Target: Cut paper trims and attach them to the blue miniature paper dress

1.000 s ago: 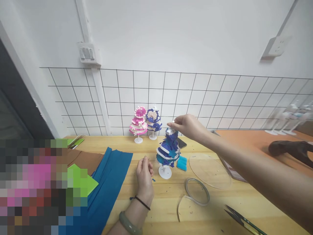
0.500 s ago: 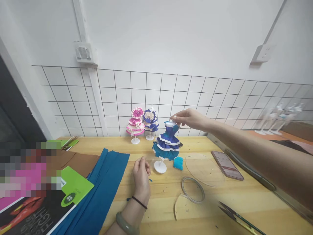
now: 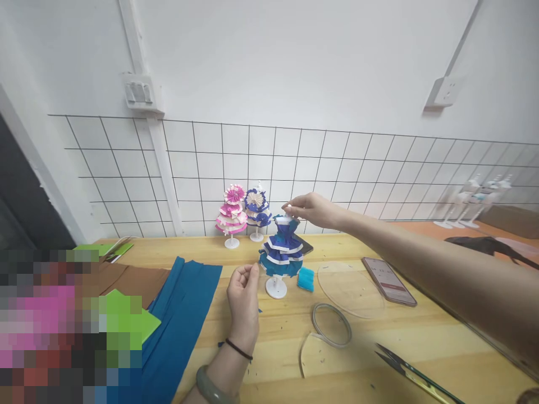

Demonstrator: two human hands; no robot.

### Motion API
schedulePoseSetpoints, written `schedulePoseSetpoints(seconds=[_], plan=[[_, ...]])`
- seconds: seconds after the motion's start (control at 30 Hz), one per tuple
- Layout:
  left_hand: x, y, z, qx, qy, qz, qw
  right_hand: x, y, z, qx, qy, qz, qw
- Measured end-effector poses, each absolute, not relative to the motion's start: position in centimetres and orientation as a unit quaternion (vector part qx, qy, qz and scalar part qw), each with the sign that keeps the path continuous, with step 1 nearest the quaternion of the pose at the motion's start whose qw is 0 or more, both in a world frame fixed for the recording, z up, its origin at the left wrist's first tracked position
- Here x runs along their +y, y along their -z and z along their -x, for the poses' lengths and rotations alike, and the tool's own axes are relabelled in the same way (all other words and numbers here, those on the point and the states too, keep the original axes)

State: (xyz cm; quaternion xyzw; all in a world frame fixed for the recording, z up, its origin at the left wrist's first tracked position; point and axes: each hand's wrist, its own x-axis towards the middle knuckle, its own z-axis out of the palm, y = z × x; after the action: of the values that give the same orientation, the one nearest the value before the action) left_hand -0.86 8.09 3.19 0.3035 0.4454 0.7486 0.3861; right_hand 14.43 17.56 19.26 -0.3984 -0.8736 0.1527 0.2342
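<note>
A miniature dress form [image 3: 286,238] stands upright on a round white base, in a tiered blue, teal and white paper dress. My right hand [image 3: 309,209] pinches the white knob at its top. Low on the form's left side is my left hand [image 3: 244,280], fingers curled together with the thumb beside the teal hem. Whether the thumb touches the hem, and whether anything is between those fingers, I cannot tell. Just right of the base lies a small bright-blue folded piece [image 3: 306,279].
Behind stand a pink dress form [image 3: 231,216] and a purple one [image 3: 257,213]. Blue crepe paper [image 3: 185,314] lies left. At right are a clear disc [image 3: 351,289], a tape roll [image 3: 331,325], a phone [image 3: 389,280] and thread snips [image 3: 408,370]. White stands [image 3: 471,202] are far right.
The dress form has gone from leaning right to upright, its top moving left with my right hand. My left hand has come a little closer to the hem, its thumb now raised.
</note>
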Motion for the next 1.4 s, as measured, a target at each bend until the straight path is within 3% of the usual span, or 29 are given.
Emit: schedulePoseSetpoints(seconds=[0.4,0.73,1.4], plan=[[8.6,-3.1,1.3,0.46,-0.755,-0.284,0.37,16.3,-19.1,-14.0,-0.897,-0.096,0.359,0.241],[9.3,-3.1,3.6,0.409,-0.802,-0.219,0.376,15.6,-19.0,-13.8,-0.933,0.083,0.268,0.225],[10.1,-3.0,5.2,0.406,-0.813,-0.168,0.382,16.8,-18.9,-13.4,-0.934,0.083,0.241,0.251]])
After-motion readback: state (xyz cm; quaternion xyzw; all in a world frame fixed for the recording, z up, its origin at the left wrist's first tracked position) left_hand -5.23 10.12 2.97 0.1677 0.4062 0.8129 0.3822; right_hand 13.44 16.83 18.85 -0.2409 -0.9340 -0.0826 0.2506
